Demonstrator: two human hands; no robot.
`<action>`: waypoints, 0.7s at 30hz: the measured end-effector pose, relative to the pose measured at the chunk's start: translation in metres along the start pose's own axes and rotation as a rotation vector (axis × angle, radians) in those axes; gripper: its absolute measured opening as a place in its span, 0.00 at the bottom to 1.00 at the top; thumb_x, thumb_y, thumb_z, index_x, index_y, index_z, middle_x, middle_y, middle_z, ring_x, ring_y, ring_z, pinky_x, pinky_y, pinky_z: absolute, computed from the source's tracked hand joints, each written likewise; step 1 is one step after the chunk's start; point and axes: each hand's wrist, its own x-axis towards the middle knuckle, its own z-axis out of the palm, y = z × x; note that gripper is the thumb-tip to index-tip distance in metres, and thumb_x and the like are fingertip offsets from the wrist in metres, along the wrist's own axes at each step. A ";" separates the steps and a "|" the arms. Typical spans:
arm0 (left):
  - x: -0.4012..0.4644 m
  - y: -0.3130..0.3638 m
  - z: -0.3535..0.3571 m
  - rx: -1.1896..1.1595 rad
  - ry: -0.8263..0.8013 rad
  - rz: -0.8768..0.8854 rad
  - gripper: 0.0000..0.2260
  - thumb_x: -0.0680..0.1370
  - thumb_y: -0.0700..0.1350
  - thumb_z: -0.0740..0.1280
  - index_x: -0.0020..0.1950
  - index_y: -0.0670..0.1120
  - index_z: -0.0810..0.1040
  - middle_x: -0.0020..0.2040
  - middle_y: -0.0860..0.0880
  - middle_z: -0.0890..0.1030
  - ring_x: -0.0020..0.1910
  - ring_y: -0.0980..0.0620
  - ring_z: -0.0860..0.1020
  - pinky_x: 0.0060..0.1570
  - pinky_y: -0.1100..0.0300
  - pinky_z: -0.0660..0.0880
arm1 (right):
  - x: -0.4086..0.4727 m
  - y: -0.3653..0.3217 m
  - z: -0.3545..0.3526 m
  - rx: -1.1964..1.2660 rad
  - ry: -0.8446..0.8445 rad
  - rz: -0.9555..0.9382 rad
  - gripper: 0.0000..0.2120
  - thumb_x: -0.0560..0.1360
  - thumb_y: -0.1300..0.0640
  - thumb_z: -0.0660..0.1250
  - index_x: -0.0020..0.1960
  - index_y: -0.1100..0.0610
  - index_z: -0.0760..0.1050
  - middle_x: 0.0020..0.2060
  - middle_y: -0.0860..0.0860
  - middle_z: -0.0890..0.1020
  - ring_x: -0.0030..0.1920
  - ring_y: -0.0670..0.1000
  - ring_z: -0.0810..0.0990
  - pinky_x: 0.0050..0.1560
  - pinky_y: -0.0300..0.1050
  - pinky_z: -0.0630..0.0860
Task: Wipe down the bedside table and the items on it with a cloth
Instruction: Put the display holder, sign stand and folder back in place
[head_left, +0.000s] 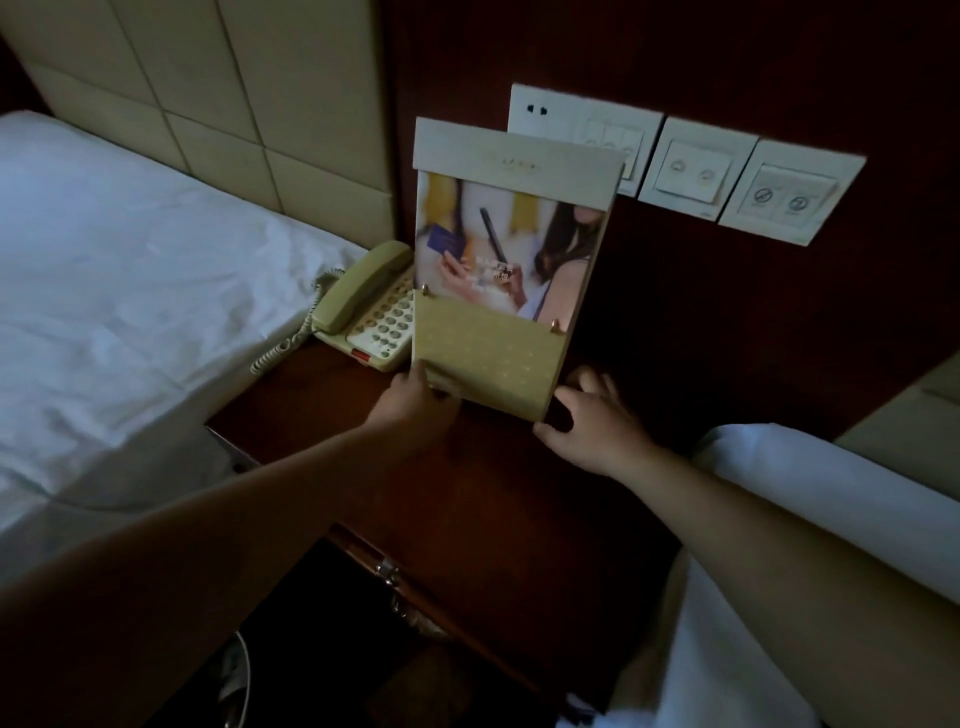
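— Left hand (415, 397) pinching the lower left corner of the tall beige-and-gold cardboard display stand with a photo panel (506, 270), fingers curled around its edge. Right hand (592, 423) at the lower right corner, fingers spread and bent, touching or nearly touching the base; hard to say whether actually gripping.

— Stand upright?

— Tilted a little, standing near the back of the dark reddish-brown wooden bedside table (467, 493), just beside the pale green corded desk telephone (363, 312) and in front of the white wall switch panels (691, 166).

— Step in hand?

— Probably handling the stand, lifting or shifting it to reach the wood underneath, or setting it in place. Could be either; impossible to tell from one moment.

— And the cloth?

— Not visible anywhere. Neither hand holding one, as far as can be made out. Perhaps out of view, perhaps lost in the dark lower part of the picture.

— So the next move?

— Likely needs a firm two-handed hold on the light, top-heavy stand, then a cloth fetched for the tabletop, the telephone and the stand itself.

— Anything else unclear?

— Plenty. Very dim room; the table surface near the right hand almost black, the stand's foot hidden behind the fingers, the telephone's right side covered by the stand, the space below the table unreadable.
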 end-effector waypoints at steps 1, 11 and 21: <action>-0.010 0.004 0.002 0.050 -0.044 0.038 0.38 0.77 0.59 0.65 0.82 0.55 0.50 0.77 0.41 0.64 0.73 0.37 0.67 0.69 0.40 0.70 | 0.001 0.003 0.001 -0.086 -0.026 -0.061 0.34 0.76 0.32 0.63 0.76 0.50 0.68 0.79 0.53 0.58 0.79 0.58 0.52 0.76 0.54 0.58; 0.000 0.004 0.034 0.396 -0.151 0.218 0.42 0.78 0.71 0.56 0.81 0.59 0.34 0.83 0.50 0.36 0.82 0.45 0.40 0.78 0.40 0.45 | 0.018 -0.008 0.021 -0.192 -0.255 0.006 0.43 0.75 0.22 0.43 0.82 0.46 0.53 0.83 0.49 0.44 0.81 0.57 0.40 0.78 0.62 0.37; 0.018 0.001 0.040 0.394 -0.149 0.209 0.41 0.78 0.69 0.58 0.81 0.61 0.35 0.83 0.51 0.36 0.82 0.44 0.41 0.78 0.39 0.45 | 0.041 -0.002 0.019 -0.183 -0.293 0.054 0.44 0.76 0.23 0.47 0.83 0.48 0.48 0.82 0.49 0.42 0.81 0.55 0.38 0.78 0.63 0.40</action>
